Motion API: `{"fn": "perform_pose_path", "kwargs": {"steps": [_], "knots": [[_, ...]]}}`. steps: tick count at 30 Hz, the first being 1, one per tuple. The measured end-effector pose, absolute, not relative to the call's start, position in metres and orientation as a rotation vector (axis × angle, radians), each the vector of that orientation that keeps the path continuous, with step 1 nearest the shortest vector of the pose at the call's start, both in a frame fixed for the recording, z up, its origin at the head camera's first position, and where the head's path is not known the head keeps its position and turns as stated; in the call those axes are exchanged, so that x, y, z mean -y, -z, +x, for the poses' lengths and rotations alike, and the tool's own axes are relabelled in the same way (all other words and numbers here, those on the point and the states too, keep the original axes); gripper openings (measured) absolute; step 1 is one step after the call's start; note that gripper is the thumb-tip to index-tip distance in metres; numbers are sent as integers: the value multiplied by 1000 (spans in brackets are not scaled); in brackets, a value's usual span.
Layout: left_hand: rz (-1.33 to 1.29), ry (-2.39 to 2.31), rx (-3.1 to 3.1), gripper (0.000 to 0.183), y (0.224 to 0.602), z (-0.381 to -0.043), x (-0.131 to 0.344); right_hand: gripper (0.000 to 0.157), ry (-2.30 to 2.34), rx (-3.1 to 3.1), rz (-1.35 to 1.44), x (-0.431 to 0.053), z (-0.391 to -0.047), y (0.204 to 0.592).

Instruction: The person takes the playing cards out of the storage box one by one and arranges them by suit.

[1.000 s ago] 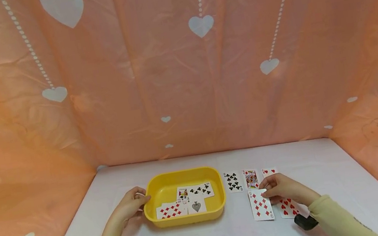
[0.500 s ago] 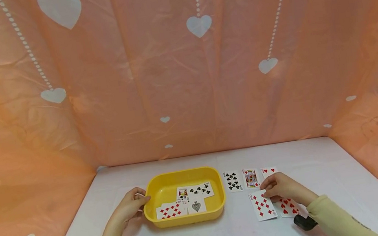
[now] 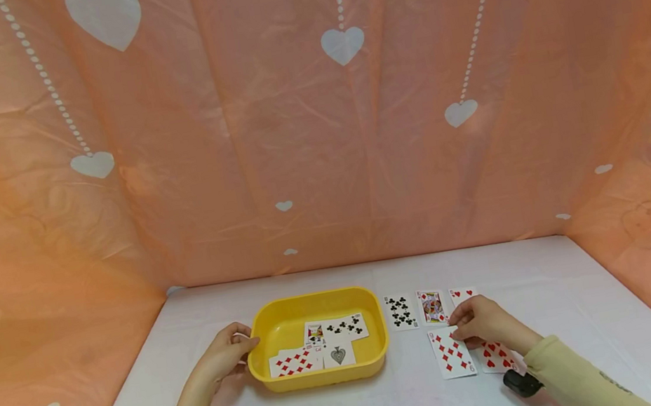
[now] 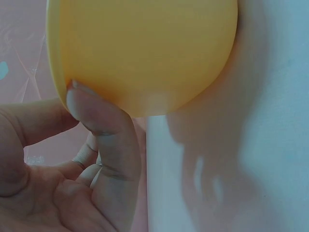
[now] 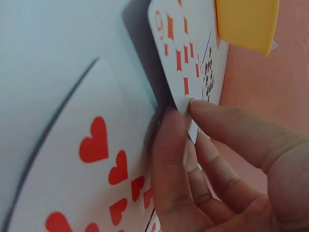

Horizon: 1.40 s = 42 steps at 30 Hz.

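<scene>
My left hand (image 3: 230, 349) pinches the left end of a yellow plastic tray (image 3: 327, 377); in the left wrist view the thumb lies on its outer wall near the rim. My right hand (image 3: 490, 324) pinches the nine of diamonds (image 3: 452, 357) between finger and thumb at its upper right edge. One side of that card stands off the white surface in the right wrist view, with a shadow under it. A hearts card (image 3: 495, 356) lies face up beneath the right hand, partly hidden by it.
Inside the tray lie several face-up cards, among them an ace of spades (image 3: 338, 355) and a diamonds card (image 3: 293, 362). Right of the tray, a clubs card (image 3: 402, 312), a red-suit face card (image 3: 432, 307) and a partly covered hearts card (image 3: 463, 294) form a row.
The nine of diamonds has turned slightly, its lower end swinging a little to the right, with the right hand still pinching it. The left hand and the tray stay in place.
</scene>
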<state>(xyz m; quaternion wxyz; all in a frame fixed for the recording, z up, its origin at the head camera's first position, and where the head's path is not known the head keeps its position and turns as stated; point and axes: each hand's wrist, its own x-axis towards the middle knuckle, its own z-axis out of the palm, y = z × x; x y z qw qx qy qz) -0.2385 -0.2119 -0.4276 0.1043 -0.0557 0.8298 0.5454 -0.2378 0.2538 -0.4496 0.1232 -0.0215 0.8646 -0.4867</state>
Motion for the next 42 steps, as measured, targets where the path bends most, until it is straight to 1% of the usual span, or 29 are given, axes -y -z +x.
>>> {"fn": "perform_pose_path", "kwargs": {"steps": [9,15,20,29,34,42], "knots": [[-169,-1602,-2452,24,427,-239,211,21,1390,-2569,-28,-251,-236,448],[-170,-1608,-2453,23,428,-238,212,21,1360,-2628,-59,-251,-236,449],[-166,-1603,-2456,22,428,-237,211,21,1348,-2653,20,-248,-236,448],[-163,-1587,-2454,24,427,-238,212,18,1354,-2673,-29,-250,-235,438],[-146,-1580,-2451,22,427,-240,212,19,1417,-2630,-178,-252,-241,422],[-148,-1562,-2465,22,427,-240,212,27,1537,-2415,-570,-236,-263,386]]}}
